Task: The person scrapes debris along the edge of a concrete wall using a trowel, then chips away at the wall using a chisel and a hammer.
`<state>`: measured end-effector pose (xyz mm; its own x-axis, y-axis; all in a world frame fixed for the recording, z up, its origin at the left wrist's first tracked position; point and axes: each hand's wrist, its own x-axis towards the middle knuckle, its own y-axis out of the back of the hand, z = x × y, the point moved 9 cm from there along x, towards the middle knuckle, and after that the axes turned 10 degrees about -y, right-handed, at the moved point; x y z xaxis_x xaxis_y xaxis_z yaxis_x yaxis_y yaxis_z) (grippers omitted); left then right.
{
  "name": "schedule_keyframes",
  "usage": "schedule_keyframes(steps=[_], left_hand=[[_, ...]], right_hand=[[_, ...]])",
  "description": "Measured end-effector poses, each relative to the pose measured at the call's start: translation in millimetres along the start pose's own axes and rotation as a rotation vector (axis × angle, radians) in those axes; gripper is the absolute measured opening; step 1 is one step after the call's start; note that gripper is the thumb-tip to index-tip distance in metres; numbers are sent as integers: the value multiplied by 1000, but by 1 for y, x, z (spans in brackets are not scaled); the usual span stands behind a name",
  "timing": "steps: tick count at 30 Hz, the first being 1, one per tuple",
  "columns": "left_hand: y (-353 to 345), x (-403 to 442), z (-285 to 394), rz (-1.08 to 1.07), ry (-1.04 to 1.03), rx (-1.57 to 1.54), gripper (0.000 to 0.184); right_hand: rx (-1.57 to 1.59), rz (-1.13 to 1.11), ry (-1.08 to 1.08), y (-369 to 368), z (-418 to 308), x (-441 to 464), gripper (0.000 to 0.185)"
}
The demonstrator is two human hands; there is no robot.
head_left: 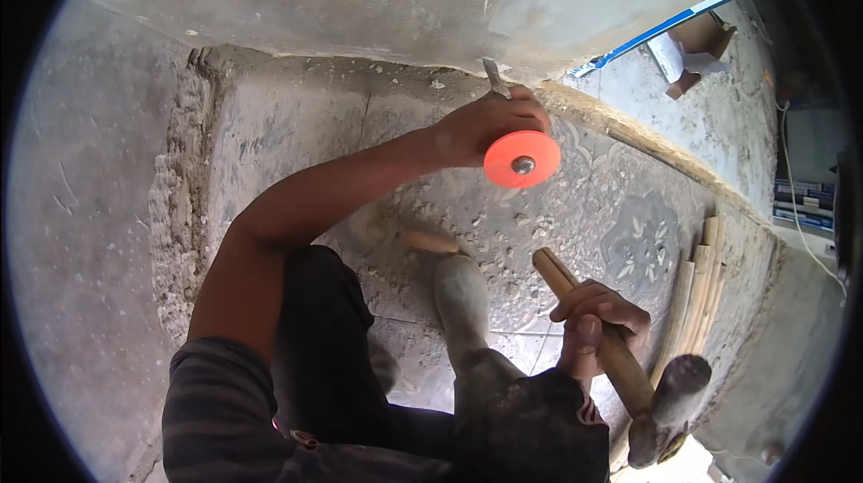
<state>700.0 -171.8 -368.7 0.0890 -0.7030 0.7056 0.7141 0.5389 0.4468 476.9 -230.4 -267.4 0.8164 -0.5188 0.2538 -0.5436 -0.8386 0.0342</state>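
My left hand is wrapped round a chisel, whose flat steel blade points up at the foot of the wall. The chisel's round orange hand guard faces me, with the metal striking end at its centre. Lower right, my right hand grips a hammer by its wooden handle. The heavy, dusty hammer head hangs back near my right side, well apart from the chisel. Fingers of my left hand are partly hidden behind the guard.
Rubble and dust cover the tiled floor around my boot. Wooden strips lean along the right side. A chipped channel runs along the left wall. Torn cardboard lies on a ledge at upper right, beside a blue strip.
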Motion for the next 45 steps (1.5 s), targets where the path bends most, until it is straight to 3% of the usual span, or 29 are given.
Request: schedule_keyframes(steps=[2, 5, 8, 9, 11, 13, 15, 19, 20, 21, 23, 25, 26, 28, 29, 31, 33, 36, 37, 39, 42, 43, 44, 45], left_hand=[[-6, -1, 1, -51, 9, 126, 29], [-2, 1, 3, -20, -31, 49, 30], [-2, 2, -2, -12, -24, 71, 31], [-2, 3, -1, -7, -25, 76, 32], [-11, 1, -1, -69, -22, 127, 32], [-13, -2, -4, -114, -12, 179, 31], [-16, -5, -3, -119, 14, 206, 31], [-6, 0, -5, -38, 3, 100, 30], [-8, -2, -6, -54, 19, 106, 30], [-10, -3, -6, -69, 28, 114, 31], [-17, 2, -6, -78, 7, 156, 31], [-17, 1, -2, -79, -26, 228, 30], [-23, -1, -13, -179, 77, 232, 30], [-16, 6, -10, -144, 65, 243, 31], [-14, 3, -8, -131, 70, 247, 31], [-11, 0, -10, -76, 72, 163, 30], [-11, 6, -6, -74, 76, 183, 29], [-18, 6, -15, -119, 73, 166, 27], [-25, 1, -11, -108, 76, 136, 27], [-13, 8, -11, -76, 52, 137, 27], [-7, 6, -11, -6, 64, 116, 27], [-9, 9, -11, 11, 54, 117, 27], [-9, 13, -10, 13, 44, 150, 27], [-10, 14, -9, 4, 34, 178, 26]], right_hand=[[-82, 5, -75, 6, 13, -4, 28], [-99, -94, 54, 6, 6, -2, 30], [-70, -175, 358, -8, 4, -3, 46], [-128, -120, 244, -8, 38, -1, 32], [-539, -39, -331, -2, 129, 9, 7], [-393, 87, -498, 5, 124, 3, 8], [-49, 36, -441, 2, 95, -8, 13], [98, -39, 231, 2, 34, 0, 11], [14, -8, 270, -2, 45, 0, 10], [-324, -58, 95, -4, 77, 2, 9], [-697, -182, -134, 11, 186, -17, 11], [-674, -124, -198, 2, 153, -13, 12], [-573, -113, -139, -1, 124, -10, 10], [-375, -109, -17, -6, 67, -7, 9], [-70, -97, 128, -15, 36, -3, 9], [-69, -22, 345, -13, 36, -2, 10], [-973, -126, 407, -21, 111, -7, 12], [-252, -48, -588, -2, 144, -1, 20], [-91, -62, -557, -9, 116, -2, 18], [110, -141, -74, -18, 54, 11, 12], [1, -11, 331, -10, 36, 9, 6], [-188, -102, 135, -13, 80, 8, 7], [-461, -176, 81, -8, 135, 0, 9], [-416, -156, -232, 1, 155, 1, 11]])
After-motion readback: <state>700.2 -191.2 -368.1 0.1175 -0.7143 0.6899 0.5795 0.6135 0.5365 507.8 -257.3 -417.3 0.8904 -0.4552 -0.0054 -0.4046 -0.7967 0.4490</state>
